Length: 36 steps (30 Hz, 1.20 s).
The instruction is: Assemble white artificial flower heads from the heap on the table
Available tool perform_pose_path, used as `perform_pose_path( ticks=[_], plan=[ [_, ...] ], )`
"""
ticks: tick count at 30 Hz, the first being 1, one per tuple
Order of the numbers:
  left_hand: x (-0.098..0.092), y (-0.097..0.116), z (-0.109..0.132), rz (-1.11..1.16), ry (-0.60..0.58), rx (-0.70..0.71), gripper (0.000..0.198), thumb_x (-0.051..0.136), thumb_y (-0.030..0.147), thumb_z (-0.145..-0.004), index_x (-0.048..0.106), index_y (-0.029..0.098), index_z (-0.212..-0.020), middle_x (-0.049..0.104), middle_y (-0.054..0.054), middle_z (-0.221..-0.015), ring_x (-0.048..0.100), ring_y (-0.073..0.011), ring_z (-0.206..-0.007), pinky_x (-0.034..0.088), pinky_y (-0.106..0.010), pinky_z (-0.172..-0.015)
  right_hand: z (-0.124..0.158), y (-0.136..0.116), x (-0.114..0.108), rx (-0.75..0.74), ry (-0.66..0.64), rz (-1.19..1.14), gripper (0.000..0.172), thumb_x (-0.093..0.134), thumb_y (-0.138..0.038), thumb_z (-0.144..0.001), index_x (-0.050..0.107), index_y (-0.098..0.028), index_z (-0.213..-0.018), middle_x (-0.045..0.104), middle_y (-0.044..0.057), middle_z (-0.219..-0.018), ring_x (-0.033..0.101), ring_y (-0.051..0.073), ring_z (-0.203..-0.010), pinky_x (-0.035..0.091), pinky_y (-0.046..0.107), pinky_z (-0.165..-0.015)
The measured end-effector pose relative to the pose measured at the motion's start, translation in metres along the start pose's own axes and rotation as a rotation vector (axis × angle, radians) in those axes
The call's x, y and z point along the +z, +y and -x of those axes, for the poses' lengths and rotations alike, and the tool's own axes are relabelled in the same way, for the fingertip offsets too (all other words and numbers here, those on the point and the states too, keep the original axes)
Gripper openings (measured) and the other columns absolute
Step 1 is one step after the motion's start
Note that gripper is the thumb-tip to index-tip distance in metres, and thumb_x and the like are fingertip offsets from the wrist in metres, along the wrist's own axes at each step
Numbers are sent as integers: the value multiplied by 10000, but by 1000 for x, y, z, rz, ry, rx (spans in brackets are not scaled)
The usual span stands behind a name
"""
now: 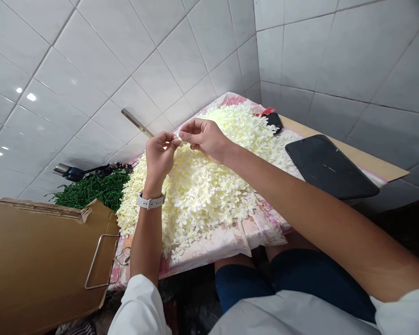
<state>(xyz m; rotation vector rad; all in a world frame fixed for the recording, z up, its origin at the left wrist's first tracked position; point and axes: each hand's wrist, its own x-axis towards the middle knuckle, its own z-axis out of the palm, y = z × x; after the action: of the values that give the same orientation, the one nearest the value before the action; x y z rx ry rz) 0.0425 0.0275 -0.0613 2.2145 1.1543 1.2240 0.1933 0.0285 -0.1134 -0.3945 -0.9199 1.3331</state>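
Observation:
My left hand [161, 156] and my right hand [206, 138] meet above a heap of artificial flowers [209, 190], pale yellow and white. Both are closed in a pinch, fingertips almost touching. A small pale artificial flower [180, 136] shows between them, mostly covered by the fingers. The heap spreads over a table with a pink floral cover [209, 246].
Green artificial stems [94, 190] lie left of the heap, near a cardboard box [45, 265] and a bent metal wire frame [94, 263]. A thin metal strip [137, 123] leans by the tiled wall. At right are a black tablet [330, 165] and a dark phone-like object [274, 122].

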Motion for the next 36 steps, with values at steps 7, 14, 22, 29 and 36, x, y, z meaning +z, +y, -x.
perform_pose_path(
  ticks=[7, 14, 22, 29, 36],
  plan=[
    [0, 4, 1, -102, 94, 57, 163, 612, 152, -797, 620, 155, -635, 558, 26, -599, 454, -74, -582, 360, -228, -595, 4, -4, 2, 12, -41, 12, 585, 977, -551, -449, 694, -157, -776, 650, -35, -684, 489, 50, -588, 397, 205, -521],
    [-8, 2, -3, -175, 153, 58, 206, 657, 294, -882, 674, 166, -721, 677, -20, -690, 596, -111, -656, 439, -249, -645, 1, -5, 1, 31, 68, -33, 562, 1017, -462, -394, 688, -153, -728, 629, -45, -640, 494, 52, -580, 380, 190, -499],
    [-15, 7, 1, -151, -28, 1, 223, 704, 385, -886, 747, 202, -1007, 777, -80, -1083, 699, -180, -1024, 505, -294, -853, 2, -5, 1, 29, 75, -47, 513, 1021, -430, -429, 693, -161, -717, 647, -24, -672, 495, 65, -599, 377, 204, -506],
    [-5, -1, -1, -41, -22, -13, 162, 799, 284, -748, 687, 171, -713, 689, 2, -712, 593, -110, -701, 474, -284, -785, 2, -2, 1, 12, 40, -41, 585, 1008, -509, -385, 694, -157, -730, 649, -25, -674, 496, 62, -575, 374, 207, -500],
    [-3, 1, -1, -104, 66, 16, 84, 706, 170, -748, 685, 171, -666, 652, 23, -632, 535, -95, -640, 460, -276, -757, 3, -4, 3, 21, -7, -39, 543, 991, -490, -475, 681, -153, -766, 656, -33, -669, 455, 41, -530, 377, 206, -492]
  ],
)
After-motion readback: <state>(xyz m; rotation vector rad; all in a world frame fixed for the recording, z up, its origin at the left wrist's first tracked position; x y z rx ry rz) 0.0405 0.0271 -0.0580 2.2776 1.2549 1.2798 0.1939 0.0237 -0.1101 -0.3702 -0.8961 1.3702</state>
